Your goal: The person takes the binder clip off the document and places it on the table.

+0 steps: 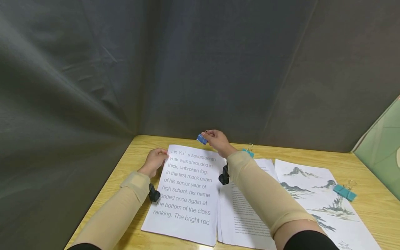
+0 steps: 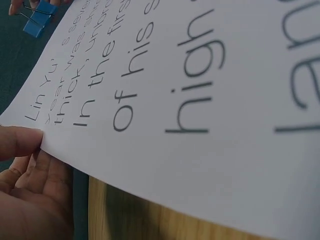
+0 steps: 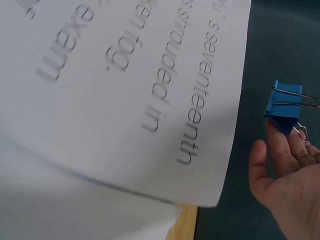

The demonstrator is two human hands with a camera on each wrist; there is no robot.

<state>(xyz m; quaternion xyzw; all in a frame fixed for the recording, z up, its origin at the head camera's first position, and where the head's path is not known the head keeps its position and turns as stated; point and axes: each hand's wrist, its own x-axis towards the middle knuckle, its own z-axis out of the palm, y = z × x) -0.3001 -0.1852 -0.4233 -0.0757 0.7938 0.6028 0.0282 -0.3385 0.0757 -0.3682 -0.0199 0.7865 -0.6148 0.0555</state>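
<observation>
My left hand [image 1: 154, 161] pinches the upper left edge of a sheaf of large-print paper [image 1: 184, 222], its thumb on top and the other fingers underneath, as the left wrist view shows. The sheaf's top end is tilted up. Just beyond its top edge, my right hand [image 1: 219, 141] holds a blue binder clip [image 1: 201, 139] by the fingertips. Seen from the right wrist, the clip [image 3: 286, 102] has its wire handles out to the side and stands apart from the paper.
Right of the sheaf lies a stack of small-print pages [image 1: 247, 215], a teal binder clip [image 1: 249, 152] at its top. Farther right is a landscape painting sheet [image 1: 312, 201] with another teal clip [image 1: 344, 192] on its edge. A dark curtain [image 1: 218, 69] hangs behind the wooden table [image 1: 143, 140].
</observation>
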